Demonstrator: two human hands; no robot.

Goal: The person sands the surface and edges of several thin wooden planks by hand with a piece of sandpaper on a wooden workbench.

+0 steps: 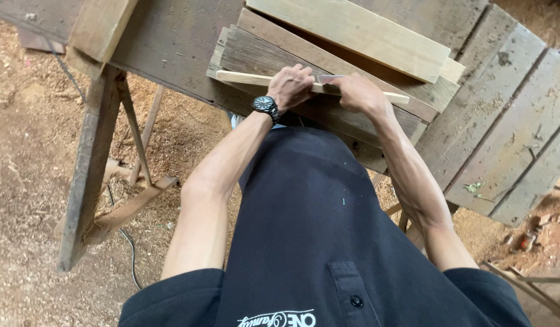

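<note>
Sawdust floor, workbench (171, 48), both hands gripping slat (250, 79)

A rough worktop (171, 42) of weathered grey planks stands on splayed wooden legs (89, 163) with a low cross brace (131, 206). The floor (25, 145) is bare earth covered in reddish sawdust and shavings. A dark cable (130, 248) trails across it under the legs. Small rubble bits (528, 239) lie at the right, in soft daylight.
</note>
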